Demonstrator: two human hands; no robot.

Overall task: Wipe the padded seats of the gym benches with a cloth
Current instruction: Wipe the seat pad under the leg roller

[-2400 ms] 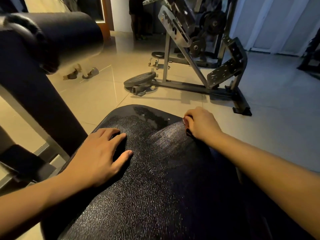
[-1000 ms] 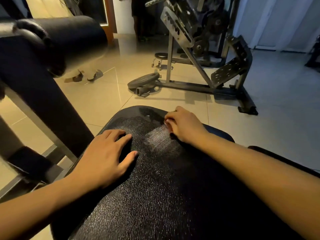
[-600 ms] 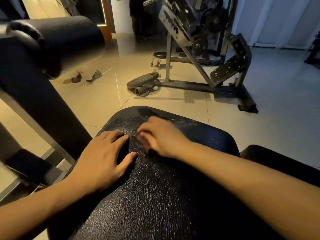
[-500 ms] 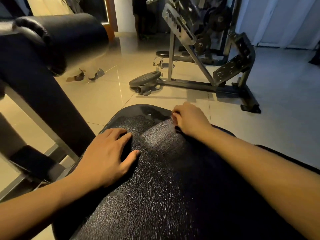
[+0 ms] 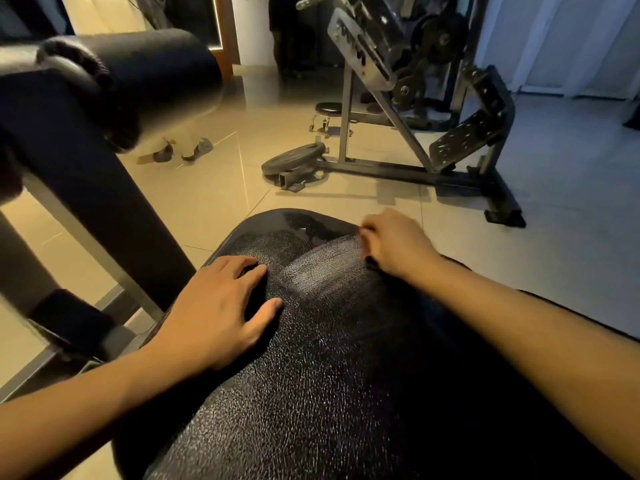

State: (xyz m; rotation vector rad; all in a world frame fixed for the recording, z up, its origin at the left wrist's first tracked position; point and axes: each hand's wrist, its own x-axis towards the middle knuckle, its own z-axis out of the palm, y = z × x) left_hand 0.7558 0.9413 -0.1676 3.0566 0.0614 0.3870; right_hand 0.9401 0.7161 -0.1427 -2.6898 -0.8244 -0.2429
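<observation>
A black textured padded seat (image 5: 325,358) fills the lower middle of the head view. My left hand (image 5: 218,306) lies flat on the pad's left side, fingers spread, holding nothing. My right hand (image 5: 394,244) is closed near the far right edge of the pad, pressing down on a dark cloth (image 5: 370,262). Only a small dark corner of that cloth shows under the fist. A paler wiped streak runs across the pad between the two hands.
A black roller pad (image 5: 138,81) on a slanted frame stands close at upper left. On the tiled floor ahead lie a weight plate (image 5: 294,157) and a metal machine frame (image 5: 426,140). A pair of sandals (image 5: 180,152) sits farther left.
My right hand has swept back and forth across the far end of the pad, left toward my other hand, then right to the far right edge. My left hand has stayed put.
</observation>
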